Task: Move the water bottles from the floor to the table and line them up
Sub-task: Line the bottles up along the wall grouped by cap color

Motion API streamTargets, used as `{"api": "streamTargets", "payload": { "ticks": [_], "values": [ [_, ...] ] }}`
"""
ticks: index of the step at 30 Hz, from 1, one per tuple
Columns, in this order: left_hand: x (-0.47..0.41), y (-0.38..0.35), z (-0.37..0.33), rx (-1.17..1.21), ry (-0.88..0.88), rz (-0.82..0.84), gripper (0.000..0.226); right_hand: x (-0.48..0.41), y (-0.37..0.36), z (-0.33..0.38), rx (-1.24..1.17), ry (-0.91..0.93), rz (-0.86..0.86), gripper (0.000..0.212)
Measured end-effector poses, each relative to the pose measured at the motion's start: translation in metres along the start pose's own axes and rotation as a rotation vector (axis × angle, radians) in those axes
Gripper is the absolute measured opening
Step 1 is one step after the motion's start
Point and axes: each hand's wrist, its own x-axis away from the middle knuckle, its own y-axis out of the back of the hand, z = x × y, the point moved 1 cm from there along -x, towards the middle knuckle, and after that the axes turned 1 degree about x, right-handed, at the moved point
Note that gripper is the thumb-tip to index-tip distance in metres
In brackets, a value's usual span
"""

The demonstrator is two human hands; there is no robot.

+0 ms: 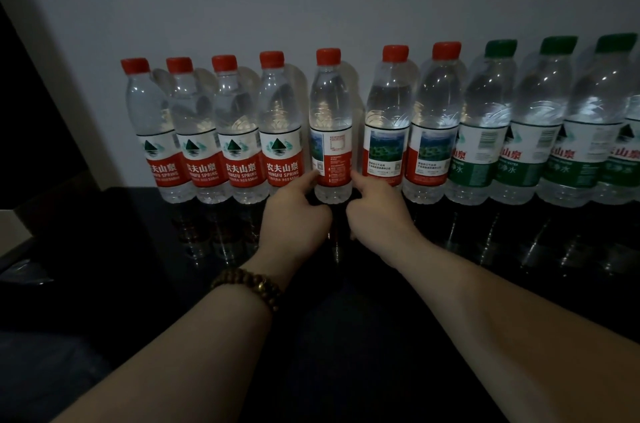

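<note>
A row of upright water bottles stands on the dark glossy table [346,318] against the wall. Several have red caps and red labels, and three green-capped bottles [540,132] stand at the right. The middle red-capped bottle [330,125] stands slightly apart from its neighbours, with its label's back side facing me. My left hand [294,215], with a bead bracelet on the wrist, touches its lower left side with a fingertip. My right hand [377,215] touches its lower right side. Both hands pinch the bottle's base between them.
A pale wall [311,0] runs right behind the bottle row. A dark upright panel [41,132] stands at the left. The table's left corner [20,249] shows a pale edge.
</note>
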Motion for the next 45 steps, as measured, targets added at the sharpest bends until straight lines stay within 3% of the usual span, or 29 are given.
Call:
{"api": "streamTargets", "payload": {
  "ticks": [4, 7, 12, 19, 22, 30, 35, 39, 45],
  "values": [
    [-0.001, -0.001, 0.000, -0.030, 0.001, 0.091, 0.080, -0.002, -0.001, 0.003, 0.049, -0.022, 0.054, 0.081],
    [-0.001, -0.001, -0.002, -0.016, 0.010, 0.098, 0.082, 0.000, 0.000, 0.002, -0.031, -0.026, 0.008, 0.077],
    [0.002, 0.000, -0.004, 0.039, -0.001, -0.039, 0.068, -0.002, -0.001, -0.001, -0.070, -0.011, -0.034, 0.074],
    [-0.001, -0.003, -0.003, -0.018, -0.005, 0.050, 0.082, -0.003, 0.000, -0.003, 0.027, 0.002, 0.026, 0.082],
    [-0.001, -0.003, -0.002, -0.037, 0.015, 0.088, 0.088, -0.002, 0.001, -0.005, -0.017, 0.014, -0.031, 0.074],
    [0.002, -0.004, -0.005, -0.031, -0.021, -0.029, 0.074, -0.003, 0.000, -0.007, -0.014, 0.040, -0.051, 0.069],
    [-0.001, -0.006, -0.004, -0.070, 0.015, 0.028, 0.080, -0.005, -0.001, -0.006, 0.054, 0.029, 0.004, 0.083],
    [-0.001, -0.004, -0.005, -0.087, 0.033, 0.088, 0.086, -0.006, 0.000, -0.007, -0.019, -0.001, -0.022, 0.078],
    [0.001, -0.004, -0.007, -0.038, -0.003, -0.002, 0.069, -0.004, 0.000, -0.004, -0.028, 0.020, -0.023, 0.080]
  ]
}}
